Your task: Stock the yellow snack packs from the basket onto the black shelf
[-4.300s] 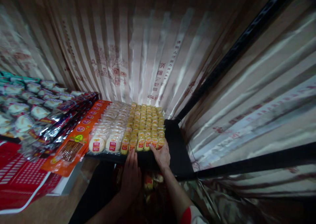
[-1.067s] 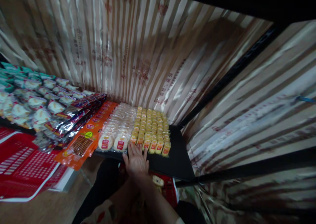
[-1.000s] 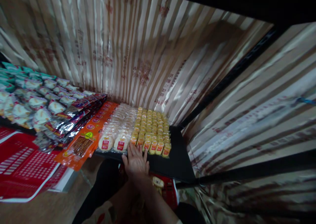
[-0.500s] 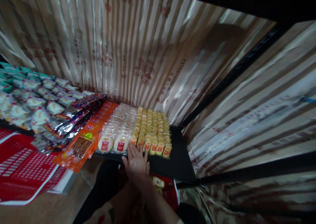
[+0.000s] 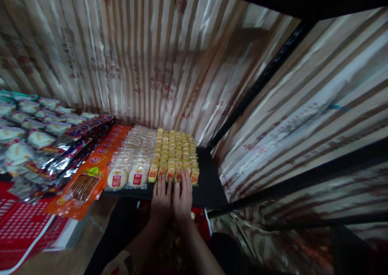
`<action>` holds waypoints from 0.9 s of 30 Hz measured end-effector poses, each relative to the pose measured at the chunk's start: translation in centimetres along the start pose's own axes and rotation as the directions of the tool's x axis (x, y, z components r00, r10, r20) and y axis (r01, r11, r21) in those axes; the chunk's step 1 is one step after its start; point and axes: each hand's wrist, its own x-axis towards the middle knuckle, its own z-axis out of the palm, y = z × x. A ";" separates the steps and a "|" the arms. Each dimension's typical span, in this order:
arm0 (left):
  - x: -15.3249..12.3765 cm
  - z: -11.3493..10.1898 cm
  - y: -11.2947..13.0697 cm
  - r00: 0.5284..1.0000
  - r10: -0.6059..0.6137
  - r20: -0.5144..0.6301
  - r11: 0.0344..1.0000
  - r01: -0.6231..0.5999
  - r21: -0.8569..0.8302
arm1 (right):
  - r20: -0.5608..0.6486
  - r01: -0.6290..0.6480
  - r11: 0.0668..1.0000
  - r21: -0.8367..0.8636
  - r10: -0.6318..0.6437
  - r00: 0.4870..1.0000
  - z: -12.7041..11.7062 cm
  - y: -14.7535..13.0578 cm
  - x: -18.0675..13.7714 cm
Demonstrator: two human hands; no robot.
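Observation:
Rows of small yellow wrapped snack packs stand on a black shelf. My left hand has its fingers stretched out, the tips at the front ends of the yellow packs left of the middle. Beside it, my right hand lies with straight fingers against the front packs farther right. Neither hand is wrapped around anything. Left of the yellow packs are two rows of clear-wrapped round white crackers. Below the hands, a red basket is partly hidden by my forearms.
Orange snack bags and silver-and-purple bags lie to the left. A red perforated basket stands below them. A black metal post slants up on the right before striped, crinkled packaging film.
My hands were close together, crossing over each other; now they lie side by side with the right hand farther right. The view has swung to the right.

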 end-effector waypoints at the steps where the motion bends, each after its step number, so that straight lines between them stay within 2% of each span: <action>1: 0.0 0.1 0.1 1.000 -0.004 0.005 1.000 0.004 0.001 | -0.068 -0.111 0.994 -0.004 0.111 0.992 -0.3 1.4 0.2; 2: 0.0 0.1 0.2 1.000 -0.009 0.010 1.000 0.009 0.003 | -0.109 -0.208 0.978 0.001 0.207 0.972 -0.5 2.8 0.3; 4: 0.0 0.1 0.2 1.000 -0.019 0.023 1.000 0.019 0.005 | -0.111 -0.356 0.934 0.021 0.356 0.928 -0.7 5.3 0.6; 6: 0.1 0.0 0.3 0.999 -0.020 0.033 1.000 0.020 0.004 | -0.051 -0.453 0.891 0.038 0.455 0.889 -0.6 6.9 0.6; 8: 0.1 -0.1 0.3 0.999 -0.019 0.038 1.000 0.019 0.005 | 0.013 -0.502 0.864 0.026 0.502 0.865 -0.4 7.6 0.6; 10: 0.2 -0.2 0.3 0.999 -0.021 0.042 1.000 0.020 0.010 | 0.034 -0.499 0.867 -0.009 0.499 0.866 -0.1 7.5 0.4; 14: 0.2 -0.3 0.4 0.999 -0.013 0.030 1.000 0.012 0.023 | -0.001 -0.432 0.897 -0.091 0.433 0.901 0.2 6.8 0.2; 18: 0.2 -0.2 0.3 1.000 0.005 0.012 1.000 -0.005 0.018 | -0.011 -0.431 0.895 -0.117 0.433 0.901 0.4 6.6 0.1; 27: -0.2 0.1 0.0 0.999 0.043 0.005 0.998 -0.043 0.045 | -0.015 -0.487 0.871 0.065 0.489 0.872 0.3 6.7 0.4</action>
